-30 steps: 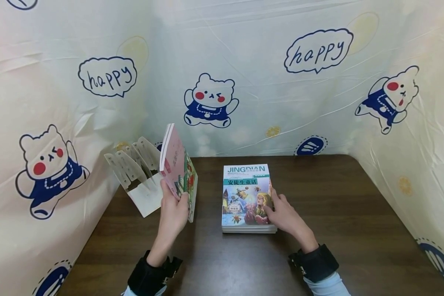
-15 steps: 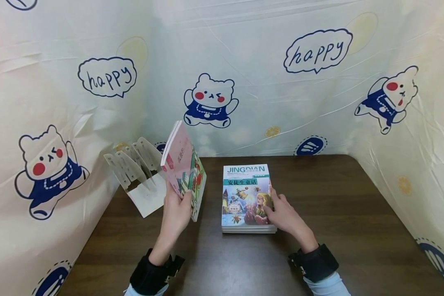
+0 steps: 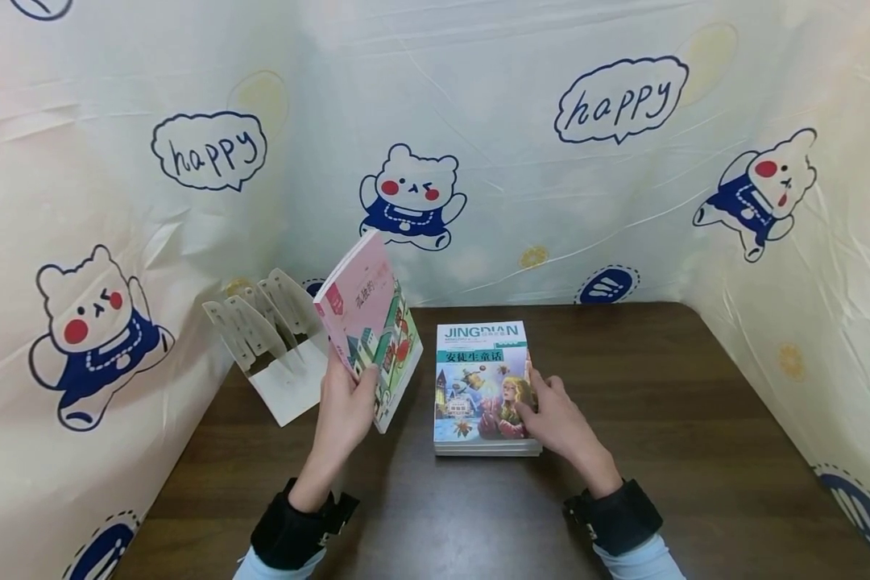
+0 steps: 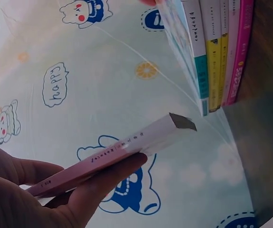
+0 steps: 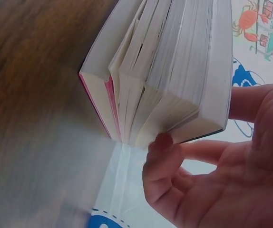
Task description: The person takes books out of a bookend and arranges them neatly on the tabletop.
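Raised over the table left of center, a pink book [image 3: 362, 302] with a green illustrated lower cover leans in my left hand [image 3: 344, 411]. The left wrist view shows its spine [image 4: 103, 156] between the thumb and fingers. A stack of books [image 4: 217, 57] lies flat on the table, with a blue storybook [image 3: 482, 387] on top. My right hand [image 3: 561, 419] pinches the top book at its right edge, thumb on the cover. In the right wrist view a curled fingertip [image 5: 164, 141] touches the page edges just under that top book [image 5: 217, 85].
A white slotted book stand [image 3: 286, 387] with upright dividers is at the table's back left, partly behind the pink book. The dark wooden table [image 3: 667, 387] meets a printed cloth [image 3: 507, 201] at the back and sides.
The pink book has swung and tilted to the right in my left hand, its front cover turning more into view. My right hand and the stack have stayed in place.
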Tool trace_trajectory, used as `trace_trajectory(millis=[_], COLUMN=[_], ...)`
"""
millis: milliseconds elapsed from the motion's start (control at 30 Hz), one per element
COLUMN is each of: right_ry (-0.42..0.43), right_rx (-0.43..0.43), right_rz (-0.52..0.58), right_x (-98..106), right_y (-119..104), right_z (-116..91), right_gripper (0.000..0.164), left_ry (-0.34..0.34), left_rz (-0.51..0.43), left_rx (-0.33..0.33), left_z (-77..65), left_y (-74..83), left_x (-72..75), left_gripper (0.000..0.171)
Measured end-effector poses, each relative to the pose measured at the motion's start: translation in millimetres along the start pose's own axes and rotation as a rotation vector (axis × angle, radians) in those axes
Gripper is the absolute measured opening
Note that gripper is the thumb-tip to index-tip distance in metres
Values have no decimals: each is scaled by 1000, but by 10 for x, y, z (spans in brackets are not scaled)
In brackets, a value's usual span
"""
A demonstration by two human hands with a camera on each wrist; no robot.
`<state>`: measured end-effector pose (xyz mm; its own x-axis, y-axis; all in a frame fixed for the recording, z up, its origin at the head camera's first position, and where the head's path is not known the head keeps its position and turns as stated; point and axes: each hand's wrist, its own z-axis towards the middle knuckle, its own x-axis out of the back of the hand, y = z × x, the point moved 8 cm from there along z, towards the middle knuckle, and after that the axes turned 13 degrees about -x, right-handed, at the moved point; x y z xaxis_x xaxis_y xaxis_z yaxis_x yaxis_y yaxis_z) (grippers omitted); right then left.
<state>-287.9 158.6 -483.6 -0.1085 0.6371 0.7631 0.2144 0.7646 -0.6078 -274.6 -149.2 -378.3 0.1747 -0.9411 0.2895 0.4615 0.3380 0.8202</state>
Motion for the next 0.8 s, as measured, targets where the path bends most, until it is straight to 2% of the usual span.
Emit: trace_trajectory(millis=[300, 533, 800], right_ry=[92, 134, 203], right_rx=[32, 40, 111], right_rz=[36, 77, 146], right_x=[31, 59, 145], right_y=[-42, -79, -213], right_z=[-23, -16, -43], right_gripper=[70, 65, 57], left_ry=[-7, -33, -67], left_rz=[-139, -213, -278], left_rx=[-65, -23, 13], left_z=[19, 22, 39], left_y=[71, 74, 64], left_x=[-53, -75, -104], left_gripper=[72, 65, 59])
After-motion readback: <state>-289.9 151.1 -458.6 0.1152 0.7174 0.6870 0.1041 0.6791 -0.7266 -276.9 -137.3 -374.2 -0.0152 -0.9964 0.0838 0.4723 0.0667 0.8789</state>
